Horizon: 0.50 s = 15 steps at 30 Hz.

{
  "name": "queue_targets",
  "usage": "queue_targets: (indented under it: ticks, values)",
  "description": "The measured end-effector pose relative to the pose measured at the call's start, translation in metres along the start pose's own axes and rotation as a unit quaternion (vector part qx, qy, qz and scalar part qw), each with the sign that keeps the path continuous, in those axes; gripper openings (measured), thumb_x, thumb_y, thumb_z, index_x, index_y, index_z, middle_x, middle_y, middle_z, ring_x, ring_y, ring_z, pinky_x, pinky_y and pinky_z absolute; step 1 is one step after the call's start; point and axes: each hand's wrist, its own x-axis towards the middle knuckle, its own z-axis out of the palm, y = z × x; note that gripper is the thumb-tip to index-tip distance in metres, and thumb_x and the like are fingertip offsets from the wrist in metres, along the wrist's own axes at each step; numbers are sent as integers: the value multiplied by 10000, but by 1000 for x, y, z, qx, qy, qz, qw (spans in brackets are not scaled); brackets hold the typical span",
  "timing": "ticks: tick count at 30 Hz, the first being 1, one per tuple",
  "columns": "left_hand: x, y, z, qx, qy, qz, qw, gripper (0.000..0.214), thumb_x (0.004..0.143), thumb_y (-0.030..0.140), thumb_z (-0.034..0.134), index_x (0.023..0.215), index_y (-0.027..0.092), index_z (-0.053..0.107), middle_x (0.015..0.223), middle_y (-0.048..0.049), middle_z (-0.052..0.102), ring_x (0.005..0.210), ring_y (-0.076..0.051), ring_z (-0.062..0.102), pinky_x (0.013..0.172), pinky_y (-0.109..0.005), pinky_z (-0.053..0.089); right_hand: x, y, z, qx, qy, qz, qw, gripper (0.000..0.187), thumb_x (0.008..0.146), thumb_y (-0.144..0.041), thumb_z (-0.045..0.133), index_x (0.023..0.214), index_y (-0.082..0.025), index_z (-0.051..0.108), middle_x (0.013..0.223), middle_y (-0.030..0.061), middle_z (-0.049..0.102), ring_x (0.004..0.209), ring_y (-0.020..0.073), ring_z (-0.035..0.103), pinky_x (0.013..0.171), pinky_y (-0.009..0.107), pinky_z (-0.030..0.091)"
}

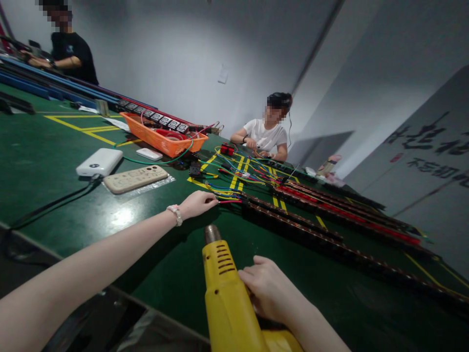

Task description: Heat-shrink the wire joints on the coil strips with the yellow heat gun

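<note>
My left hand pinches the end of a red wire that comes out of a long dark rail. Blue, yellow and green wires fan out from the same rail end, just beyond my fingers. In my right hand is a yellow heat gun, its handle mostly hidden behind my wrist. The metal nozzle points away from me, a little short of the wires and apart from them.
Several more rails with wires lie to the right. An orange basket, a white power bank and a phone are on the green table. One person sits opposite; another is at the far left.
</note>
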Motion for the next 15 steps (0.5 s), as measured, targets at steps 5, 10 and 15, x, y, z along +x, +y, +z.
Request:
queue_targets:
  ticks: [5, 10, 15]
  values:
    - [0, 0, 1, 13, -3, 15, 1000, 361, 822, 416, 362, 750, 157, 604, 633, -11, 560, 553, -103, 446, 530, -222, 288, 6, 16, -5, 44, 0, 12, 999, 118, 747, -245, 480, 808, -185, 562, 783, 14, 652, 673, 137, 567, 710, 276, 314]
    - [1, -1, 0, 10, -3, 11, 1000, 357, 825, 415, 360, 731, 156, 588, 634, -10, 561, 538, -99, 442, 527, -220, 288, 12, 46, -3, 4, 27, 86, 996, 138, 752, -178, 444, 754, -172, 582, 711, 30, 642, 655, 149, 564, 678, 260, 327]
    - [3, -4, -1, -25, -25, -4, 999, 349, 827, 423, 355, 766, 166, 584, 653, -9, 585, 577, -110, 494, 546, -219, 317, 9, 65, 1, -6, 56, 120, 991, 171, 756, -146, 429, 798, -177, 592, 726, 18, 639, 669, 140, 548, 648, 234, 329]
